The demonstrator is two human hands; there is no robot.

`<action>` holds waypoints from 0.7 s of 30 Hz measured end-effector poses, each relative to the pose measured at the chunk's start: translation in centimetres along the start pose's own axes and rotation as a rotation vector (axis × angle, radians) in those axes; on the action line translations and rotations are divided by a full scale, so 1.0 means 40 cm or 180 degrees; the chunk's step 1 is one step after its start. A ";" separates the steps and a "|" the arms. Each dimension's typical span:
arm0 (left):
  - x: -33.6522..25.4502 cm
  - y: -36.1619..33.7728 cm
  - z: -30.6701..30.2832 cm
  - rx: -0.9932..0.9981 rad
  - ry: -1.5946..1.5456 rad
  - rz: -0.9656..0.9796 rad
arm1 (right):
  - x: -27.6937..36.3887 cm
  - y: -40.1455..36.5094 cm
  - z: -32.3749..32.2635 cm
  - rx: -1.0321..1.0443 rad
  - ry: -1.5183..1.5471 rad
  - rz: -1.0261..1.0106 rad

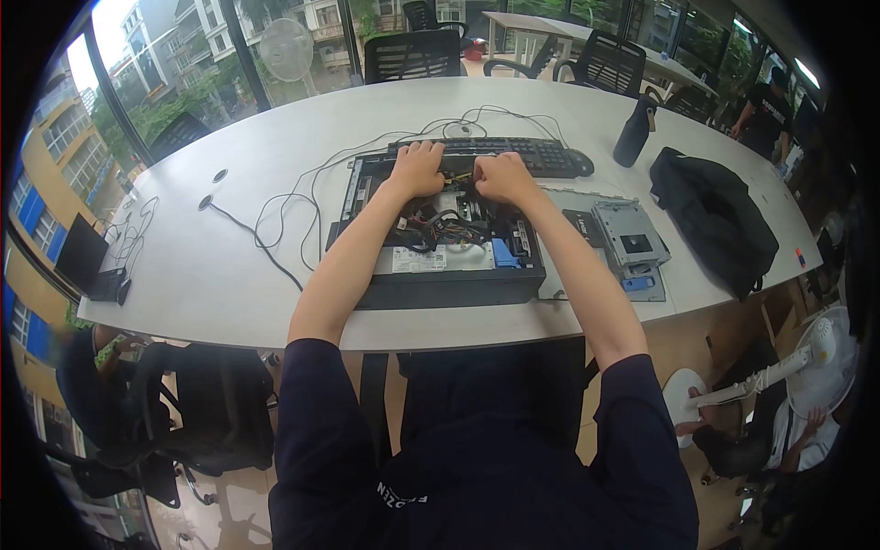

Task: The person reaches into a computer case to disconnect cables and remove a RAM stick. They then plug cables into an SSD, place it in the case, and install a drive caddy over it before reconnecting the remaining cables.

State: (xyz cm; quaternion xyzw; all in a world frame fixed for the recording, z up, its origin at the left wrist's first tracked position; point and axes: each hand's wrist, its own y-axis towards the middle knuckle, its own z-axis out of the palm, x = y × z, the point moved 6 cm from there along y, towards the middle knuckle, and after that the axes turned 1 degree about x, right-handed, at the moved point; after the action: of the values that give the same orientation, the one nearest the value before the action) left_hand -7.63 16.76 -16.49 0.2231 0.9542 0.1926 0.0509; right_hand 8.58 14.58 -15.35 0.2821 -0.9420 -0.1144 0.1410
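Both fists sit closed at the far edge of the open computer (440, 243): left hand (417, 168) and right hand (502, 176) side by side; what they grip is hidden.

hands 2 (417, 170) | computer case 1 (449, 286) | keyboard 1 (541, 156) | drive bracket 1 (628, 240) | bag 1 (715, 220) | bottle 1 (634, 133) | fans 2 (286, 48)

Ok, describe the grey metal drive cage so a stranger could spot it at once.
On the large white table, find the open black computer case at the near edge. Right of it lies a flat grey metal panel with the boxy grey metal drive cage on top. It is the only raised folded-metal piece between the case and the black fabric bag.
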 end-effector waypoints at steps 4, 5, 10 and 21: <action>-0.002 0.000 -0.007 0.0045 -0.0020 -0.0003 | 0.013 0.015 0.012 0.0146 -0.0195 0.0089; -0.002 -0.001 -0.010 0.0039 -0.0013 0.0000 | 0.016 0.022 0.019 0.0200 -0.0244 0.0180; 0.000 0.000 -0.003 0.0051 -0.0012 0.0030 | 0.029 0.029 0.028 0.0119 -0.0261 0.0280; -0.002 -0.005 -0.012 0.0031 -0.0011 0.0150 | 0.061 0.020 0.044 0.0454 -0.0487 0.0005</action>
State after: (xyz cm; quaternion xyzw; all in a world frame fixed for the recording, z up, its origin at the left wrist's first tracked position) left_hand -7.71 16.40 -16.12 0.2462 0.9495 0.1887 0.0470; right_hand 5.66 14.09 -16.29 0.2811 -0.9561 -0.0681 0.0483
